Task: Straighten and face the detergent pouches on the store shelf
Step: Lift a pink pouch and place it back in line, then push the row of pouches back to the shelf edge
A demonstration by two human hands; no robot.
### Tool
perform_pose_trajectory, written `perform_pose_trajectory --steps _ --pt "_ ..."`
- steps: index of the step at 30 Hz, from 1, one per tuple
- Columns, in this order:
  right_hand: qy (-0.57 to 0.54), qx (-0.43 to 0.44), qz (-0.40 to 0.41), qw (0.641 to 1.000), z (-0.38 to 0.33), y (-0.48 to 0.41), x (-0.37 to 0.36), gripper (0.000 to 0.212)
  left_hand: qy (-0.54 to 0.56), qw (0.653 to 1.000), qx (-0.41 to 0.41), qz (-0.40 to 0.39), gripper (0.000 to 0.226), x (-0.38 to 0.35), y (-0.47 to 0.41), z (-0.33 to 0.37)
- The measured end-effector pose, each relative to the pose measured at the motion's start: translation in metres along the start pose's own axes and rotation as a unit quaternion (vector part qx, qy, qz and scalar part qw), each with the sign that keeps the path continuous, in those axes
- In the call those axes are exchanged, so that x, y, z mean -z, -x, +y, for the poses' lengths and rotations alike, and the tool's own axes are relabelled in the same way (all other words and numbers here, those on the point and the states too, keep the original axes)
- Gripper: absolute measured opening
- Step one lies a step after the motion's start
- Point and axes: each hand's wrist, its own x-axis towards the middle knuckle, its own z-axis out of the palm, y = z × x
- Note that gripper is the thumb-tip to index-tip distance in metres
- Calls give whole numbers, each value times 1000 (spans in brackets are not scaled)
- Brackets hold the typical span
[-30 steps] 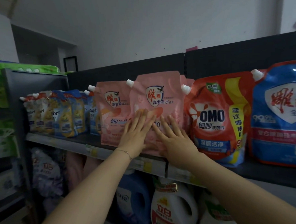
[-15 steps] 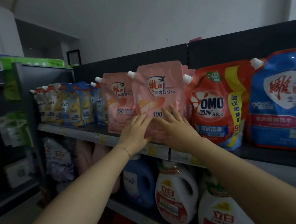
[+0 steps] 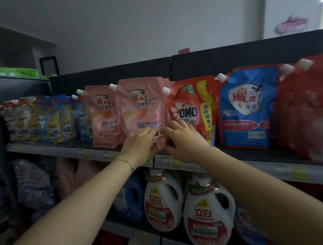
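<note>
- Left grip (image 3: pixel 139 143) and right grip (image 3: pixel 183 140) both hold the bottom of the front pink pouch (image 3: pixel 140 112), fingers curled on it.
- That pouch stands upright on the upper shelf (image 3: pixel 48 149), near its front edge.
- Blue pouch (image 3: pixel 246 108) stands further right.
- Red OMO pouch (image 3: pixel 191 110) touches the pink one's right side.

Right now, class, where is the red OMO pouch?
In the head view the OMO pouch stands on the upper shelf, right of centre, between the front pink pouch and the blue pouch, behind the right hand.

Pouches (image 3: pixel 190 110) packed tight; overhead open
</note>
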Motion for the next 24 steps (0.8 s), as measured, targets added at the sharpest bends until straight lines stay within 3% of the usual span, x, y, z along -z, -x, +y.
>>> perform_pose_trajectory --steps 5,15,24 --pt "25 -37 3 999 30 44 26 52 34 999 -15 23 31 3 -3 54" --pt "47 -110 -39 992 64 148 62 56 84 994 -16 -63 47 -10 26 155" --pt "86 -167 -37 981 105 235 105 54 143 985 -48 -88 35 -8 15 247"
